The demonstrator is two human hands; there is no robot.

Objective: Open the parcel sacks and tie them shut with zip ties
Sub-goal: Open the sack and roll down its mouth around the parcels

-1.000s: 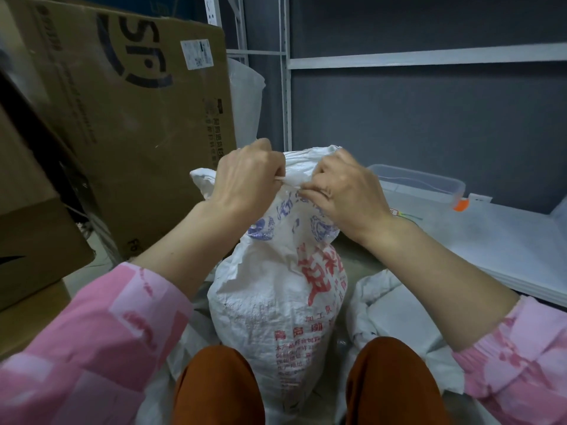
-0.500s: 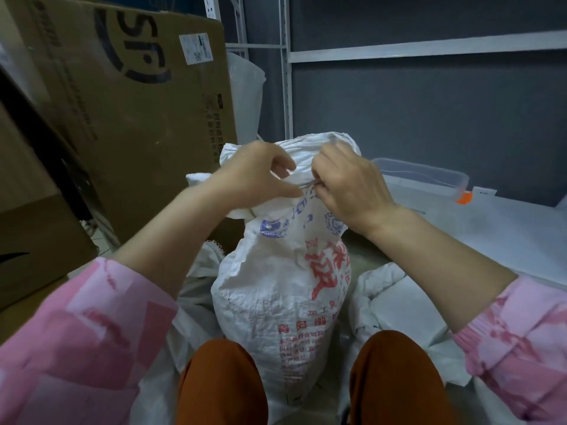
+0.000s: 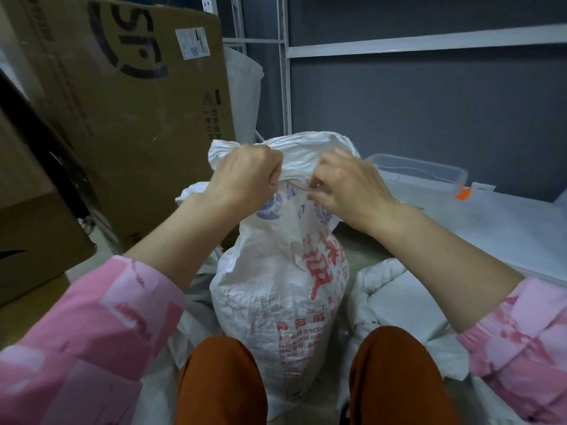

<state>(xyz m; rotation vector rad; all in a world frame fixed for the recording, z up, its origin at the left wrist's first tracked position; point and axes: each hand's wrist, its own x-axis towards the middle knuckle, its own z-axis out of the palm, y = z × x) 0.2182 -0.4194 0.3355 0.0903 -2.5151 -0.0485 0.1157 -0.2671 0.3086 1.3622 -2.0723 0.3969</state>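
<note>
The left hand (image 3: 245, 176) clenched the gathered neck of the white sack (image 3: 276, 296) standing between the knees, the right hand (image 3: 346, 187) beside that grip pinched the same neck, and any zip tie there was too small to discern.

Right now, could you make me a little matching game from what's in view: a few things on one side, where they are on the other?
Things:
1 woven sack
2 cardboard box
3 clear plastic tub
4 left hand

Places:
A on the white shelf, right
B between the knees
C gripping the sack's gathered neck
D standing at the left

Pairs: 1-B, 2-D, 3-A, 4-C
</note>
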